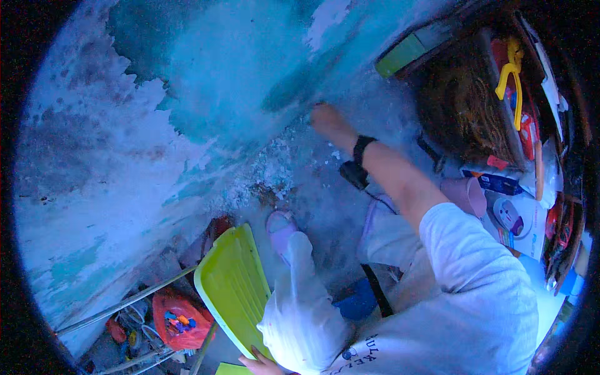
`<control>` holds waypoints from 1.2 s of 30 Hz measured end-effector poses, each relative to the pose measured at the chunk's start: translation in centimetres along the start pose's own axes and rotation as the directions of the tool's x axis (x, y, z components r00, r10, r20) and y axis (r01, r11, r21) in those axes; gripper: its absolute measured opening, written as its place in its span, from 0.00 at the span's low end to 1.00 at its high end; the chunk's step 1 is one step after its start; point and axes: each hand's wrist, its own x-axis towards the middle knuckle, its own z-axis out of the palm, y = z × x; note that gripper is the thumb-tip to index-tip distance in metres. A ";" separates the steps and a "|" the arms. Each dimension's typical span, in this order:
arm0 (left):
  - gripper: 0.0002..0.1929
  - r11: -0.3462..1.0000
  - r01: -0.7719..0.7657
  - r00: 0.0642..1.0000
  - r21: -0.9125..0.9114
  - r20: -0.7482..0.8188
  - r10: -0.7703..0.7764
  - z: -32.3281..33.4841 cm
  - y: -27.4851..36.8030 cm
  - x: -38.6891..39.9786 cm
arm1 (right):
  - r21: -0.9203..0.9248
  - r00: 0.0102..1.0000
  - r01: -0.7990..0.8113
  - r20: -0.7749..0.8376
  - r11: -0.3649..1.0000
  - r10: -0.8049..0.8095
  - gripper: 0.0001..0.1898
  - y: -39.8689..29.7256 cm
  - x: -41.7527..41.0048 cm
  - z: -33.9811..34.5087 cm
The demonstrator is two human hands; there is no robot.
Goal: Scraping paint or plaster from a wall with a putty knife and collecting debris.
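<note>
My right hand (330, 123) is stretched forward in a fist-like shape, close to the peeling blue-and-white wall (211, 79). Motion blur and the angle hide whether its fingers hold anything. A black band (363, 147) circles that wrist, and a dark device on a cord hangs just beside it. White flakes (272, 173) lie heaped along the foot of the wall, below and left of this hand. At the bottom edge, my left hand (262, 364) grips the rim of a lime-green ribbed plastic panel (234, 286), which stands tilted beside my leg.
A red bag (183, 321) with colourful small pieces sits at lower left, near pale poles (126, 300). My sandalled foot (281, 229) is beside the flakes. Stacked at right are a pink bucket (464, 194), boxes and a yellow-handled tool (511, 86). A blue container (358, 300) sits beneath me.
</note>
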 end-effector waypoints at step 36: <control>0.10 0.940 -0.338 0.897 -0.035 -0.315 0.311 4.9 -8.2 2.2 | 0.429 0.932 -0.314 0.310 0.847 0.189 0.12 -12.6 -4.2 -7.4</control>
